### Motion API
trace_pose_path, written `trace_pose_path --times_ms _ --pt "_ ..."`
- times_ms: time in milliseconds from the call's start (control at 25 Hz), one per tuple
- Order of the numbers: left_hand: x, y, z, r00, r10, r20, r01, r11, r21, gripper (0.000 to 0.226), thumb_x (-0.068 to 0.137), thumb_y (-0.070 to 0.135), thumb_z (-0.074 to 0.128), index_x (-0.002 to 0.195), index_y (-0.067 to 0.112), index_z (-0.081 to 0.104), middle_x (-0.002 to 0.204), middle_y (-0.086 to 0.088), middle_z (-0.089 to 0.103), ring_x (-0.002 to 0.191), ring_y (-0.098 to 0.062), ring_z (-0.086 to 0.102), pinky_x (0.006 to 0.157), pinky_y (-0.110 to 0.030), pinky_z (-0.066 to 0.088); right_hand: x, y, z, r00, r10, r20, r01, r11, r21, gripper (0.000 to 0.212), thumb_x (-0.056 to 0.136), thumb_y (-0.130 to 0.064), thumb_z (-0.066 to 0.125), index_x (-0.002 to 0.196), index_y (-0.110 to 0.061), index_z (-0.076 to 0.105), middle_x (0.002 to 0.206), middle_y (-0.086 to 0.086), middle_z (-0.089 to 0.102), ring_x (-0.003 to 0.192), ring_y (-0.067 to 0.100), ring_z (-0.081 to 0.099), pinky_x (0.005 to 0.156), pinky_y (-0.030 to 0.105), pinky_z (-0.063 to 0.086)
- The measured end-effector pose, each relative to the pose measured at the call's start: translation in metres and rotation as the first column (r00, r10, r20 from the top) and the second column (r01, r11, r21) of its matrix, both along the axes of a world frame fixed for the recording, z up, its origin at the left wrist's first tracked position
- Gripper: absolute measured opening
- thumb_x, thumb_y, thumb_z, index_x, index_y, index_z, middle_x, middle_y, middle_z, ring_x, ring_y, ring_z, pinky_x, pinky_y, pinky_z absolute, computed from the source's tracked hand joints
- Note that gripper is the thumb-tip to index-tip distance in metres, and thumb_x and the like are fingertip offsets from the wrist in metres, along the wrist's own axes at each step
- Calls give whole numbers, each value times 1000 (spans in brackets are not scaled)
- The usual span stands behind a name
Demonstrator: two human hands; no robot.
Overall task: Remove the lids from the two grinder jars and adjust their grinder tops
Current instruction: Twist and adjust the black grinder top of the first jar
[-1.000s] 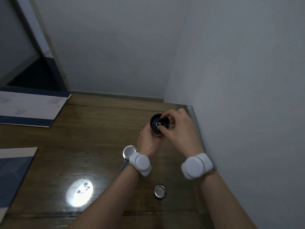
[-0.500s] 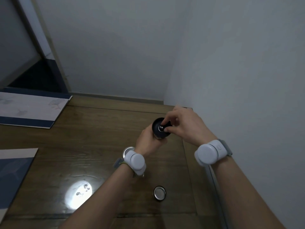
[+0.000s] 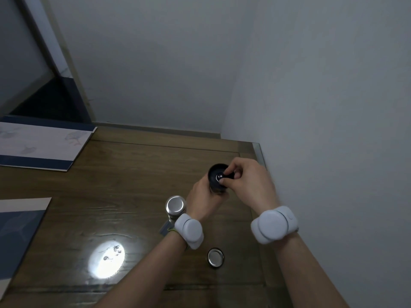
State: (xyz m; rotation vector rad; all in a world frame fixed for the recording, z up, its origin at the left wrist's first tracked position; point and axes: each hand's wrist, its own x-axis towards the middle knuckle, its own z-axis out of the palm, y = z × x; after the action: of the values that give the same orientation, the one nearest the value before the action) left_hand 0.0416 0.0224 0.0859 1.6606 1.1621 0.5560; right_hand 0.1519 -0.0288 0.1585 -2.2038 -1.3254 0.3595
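The left hand (image 3: pixel 203 202) is wrapped around the body of the open grinder jar (image 3: pixel 216 180), holding it above the wooden bench (image 3: pixel 124 174) near the right wall. The jar's black grinder top faces the camera, with a small silver knob (image 3: pixel 220 176) at its centre. The right hand (image 3: pixel 249 185) reaches in from 3 o'clock of the jar, its thumb and forefinger tips pressed together on that knob; the other fingers curl loosely behind. Both wrists carry white wristbands (image 3: pixel 274 224).

At 7 o'clock from the held jar, just beside the left wrist, the second grinder jar (image 3: pixel 175 206) stands upright on the bench with its silver lid on; its lower body is partly hidden by the wrist. At 6 o'clock, well below the hands and between the two forearms, a removed silver lid (image 3: pixel 215 257) lies on the bench, hollow side up.

A bright lamp reflection (image 3: pixel 106 258) glares off the bench at 8 o'clock from the lid. Two blue-and-white boards lie at the left: one (image 3: pixel 42 147) at the far edge, the other (image 3: pixel 15 234) nearer the camera.
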Motion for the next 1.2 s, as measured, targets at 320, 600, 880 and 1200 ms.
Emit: trace_pose_path --times_ms 320,600,880,1200 --pt "1 0 -2 999 28 -33 -25 997 74 46 84 28 76 127 36 63 108 3 76 100 -23 70 82 -41 58 -2 -5 -3 999 -1 -44 5 997 79 19 78 -28 84 89 -32 69 79 -12 50 76 8 53 61 21 35" --pt "9 -1 -4 998 50 -27 -47 995 92 43 86 29 74 127 33 62 103 5 71 100 -25 70 77 -37 54 1 -2 -5 988 -44 -145 61 991 116 25 73 -29 88 71 -27 63 77 -9 55 72 9 53 60 21 34" --pt "13 -12 0 986 144 78 -155 975 159 35 91 29 69 126 26 63 113 1 74 99 -20 66 76 -35 46 -15 -4 -11 955 -190 -228 228 961 157 32 76 -34 86 67 -25 56 92 3 60 76 14 56 59 21 35" --pt "14 -14 4 985 130 113 -148 975 168 44 84 44 53 121 24 65 114 2 73 104 -25 69 85 -46 56 -25 -10 -18 962 -222 -161 256 936 241 27 82 -36 81 77 -20 60 99 -3 52 95 14 59 65 10 34"
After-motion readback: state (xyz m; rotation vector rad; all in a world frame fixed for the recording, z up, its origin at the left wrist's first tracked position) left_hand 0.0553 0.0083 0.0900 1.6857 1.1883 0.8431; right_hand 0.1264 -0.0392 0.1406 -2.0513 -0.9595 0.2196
